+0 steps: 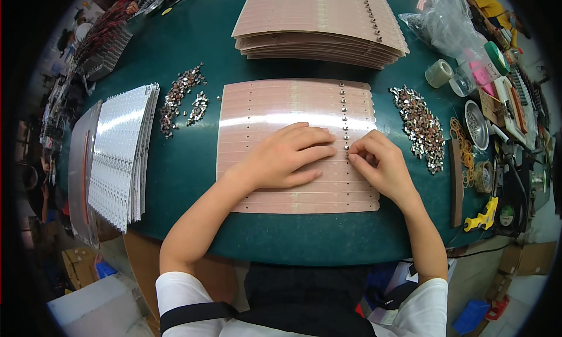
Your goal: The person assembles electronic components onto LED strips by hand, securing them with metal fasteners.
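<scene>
A pinkish panel (275,103) marked off in horizontal strips lies flat in front of me on the green table. Two columns of small holes run down it, and small metal clips (344,119) sit along the upper part of the right column. My left hand (287,155) rests flat on the panel's middle, fingers stretched toward that column. Over the right column my right hand (377,161) is pinched, thumb and forefinger together beside the lowest clips. What lies between those fingertips is too small to make out.
A stack of similar panels (316,21) stands at the back. Piles of small metal parts lie right (418,129) and left (181,94). White perforated sheets (120,149) lean at the far left. Tape (439,73), a metal bowl (476,125), a dark bar (455,182) and a yellow tool (483,215) line the right side.
</scene>
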Action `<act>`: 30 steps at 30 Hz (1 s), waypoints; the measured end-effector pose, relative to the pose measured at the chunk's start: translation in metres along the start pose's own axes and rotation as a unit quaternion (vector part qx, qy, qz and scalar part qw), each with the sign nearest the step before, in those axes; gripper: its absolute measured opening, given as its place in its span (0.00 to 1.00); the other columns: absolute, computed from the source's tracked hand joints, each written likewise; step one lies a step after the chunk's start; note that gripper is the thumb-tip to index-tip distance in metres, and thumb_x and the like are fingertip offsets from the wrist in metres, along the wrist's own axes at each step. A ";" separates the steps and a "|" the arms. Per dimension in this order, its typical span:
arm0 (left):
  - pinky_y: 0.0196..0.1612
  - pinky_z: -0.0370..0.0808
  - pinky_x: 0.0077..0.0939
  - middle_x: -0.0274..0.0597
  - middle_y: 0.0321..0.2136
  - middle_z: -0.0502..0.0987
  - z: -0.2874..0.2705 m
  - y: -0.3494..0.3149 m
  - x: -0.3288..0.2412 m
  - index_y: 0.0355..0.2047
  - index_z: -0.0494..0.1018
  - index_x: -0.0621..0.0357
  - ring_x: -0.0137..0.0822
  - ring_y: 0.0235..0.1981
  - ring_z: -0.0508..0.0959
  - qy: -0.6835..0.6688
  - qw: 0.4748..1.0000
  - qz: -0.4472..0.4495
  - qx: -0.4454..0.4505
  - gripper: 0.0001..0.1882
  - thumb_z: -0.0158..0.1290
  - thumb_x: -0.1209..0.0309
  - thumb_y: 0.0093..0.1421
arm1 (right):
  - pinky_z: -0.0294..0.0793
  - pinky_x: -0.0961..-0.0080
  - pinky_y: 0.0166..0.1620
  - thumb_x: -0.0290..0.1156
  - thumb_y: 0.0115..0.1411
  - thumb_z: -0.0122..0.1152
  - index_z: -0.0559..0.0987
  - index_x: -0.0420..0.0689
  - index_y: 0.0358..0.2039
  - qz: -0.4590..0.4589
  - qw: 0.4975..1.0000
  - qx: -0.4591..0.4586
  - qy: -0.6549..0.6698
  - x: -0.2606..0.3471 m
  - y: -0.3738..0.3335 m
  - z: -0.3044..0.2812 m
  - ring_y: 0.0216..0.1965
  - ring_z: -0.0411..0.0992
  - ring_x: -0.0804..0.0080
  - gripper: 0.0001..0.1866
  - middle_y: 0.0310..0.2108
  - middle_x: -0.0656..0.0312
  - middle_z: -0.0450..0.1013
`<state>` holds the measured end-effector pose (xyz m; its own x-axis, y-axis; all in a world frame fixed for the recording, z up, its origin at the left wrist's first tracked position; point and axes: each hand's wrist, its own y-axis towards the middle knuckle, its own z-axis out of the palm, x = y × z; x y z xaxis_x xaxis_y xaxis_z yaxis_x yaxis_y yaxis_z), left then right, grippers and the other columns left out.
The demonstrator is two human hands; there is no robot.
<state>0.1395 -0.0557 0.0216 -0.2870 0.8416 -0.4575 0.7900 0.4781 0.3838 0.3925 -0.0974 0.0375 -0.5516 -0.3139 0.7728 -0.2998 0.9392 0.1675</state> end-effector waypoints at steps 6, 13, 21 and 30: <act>0.62 0.68 0.45 0.46 0.57 0.72 -0.001 -0.002 -0.001 0.53 0.74 0.56 0.49 0.57 0.72 -0.001 1.000 -0.012 0.010 0.23 0.60 0.68 0.57 | 0.75 0.68 0.38 0.22 0.56 0.65 0.79 0.39 0.34 -0.042 0.998 0.002 -0.045 0.000 -0.001 0.005 0.34 0.74 0.62 0.05 0.32 0.57 0.71; 0.61 0.69 0.44 0.46 0.57 0.72 -0.003 0.005 -0.003 0.54 0.74 0.56 0.50 0.56 0.73 -0.001 1.000 0.006 0.017 0.24 0.60 0.68 0.56 | 0.75 0.64 0.41 0.25 0.57 0.64 0.80 0.40 0.33 -0.107 0.985 -0.011 -0.133 -0.001 -0.005 0.001 0.37 0.74 0.55 0.05 0.33 0.55 0.72; 0.60 0.69 0.43 0.44 0.57 0.72 -0.002 0.005 -0.002 0.54 0.74 0.55 0.48 0.56 0.73 0.006 1.000 -0.005 0.025 0.24 0.60 0.69 0.56 | 0.74 0.61 0.39 0.25 0.58 0.64 0.78 0.41 0.36 0.068 0.965 -0.122 -0.224 -0.031 -0.005 -0.072 0.36 0.75 0.53 0.06 0.35 0.53 0.73; 0.57 0.71 0.43 0.47 0.54 0.74 -0.004 0.002 0.007 0.50 0.76 0.56 0.50 0.54 0.74 -0.024 0.999 0.026 -0.007 0.20 0.60 0.66 0.58 | 0.71 0.53 0.39 0.24 0.56 0.63 0.75 0.40 0.32 0.010 0.929 -0.164 -0.331 -0.061 0.003 -0.056 0.35 0.72 0.46 0.05 0.33 0.50 0.71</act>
<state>0.1368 -0.0481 0.0219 -0.2183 0.8525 -0.4750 0.7959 0.4372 0.4188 0.4689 -0.0677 0.0246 -0.9451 -0.2109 0.2497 -0.0907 0.9032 0.4196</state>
